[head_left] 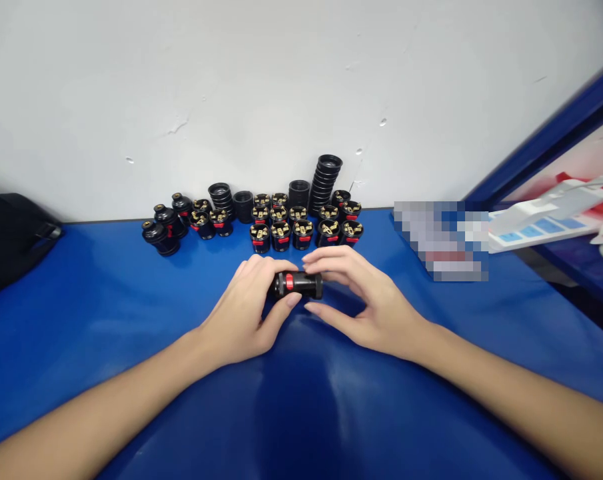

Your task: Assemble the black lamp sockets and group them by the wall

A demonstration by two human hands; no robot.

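Note:
A black lamp holder with a red switch lies sideways in front of me, just above or on the blue table. My left hand grips its left end, thumb below and fingers over the top. Around its right end, my right hand is curved with thumb and fingers apart; whether a fingertip touches the holder I cannot tell. Beyond my hands stand several black lamp holder bodies with brass contacts and red switches. Several holders with domed caps stand at the left of the group.
A leaning stack of black threaded rings and shorter ring stacks stand by the white wall. A black bag is at far left. At right are a pixelated item, a white power strip and a blue frame bar.

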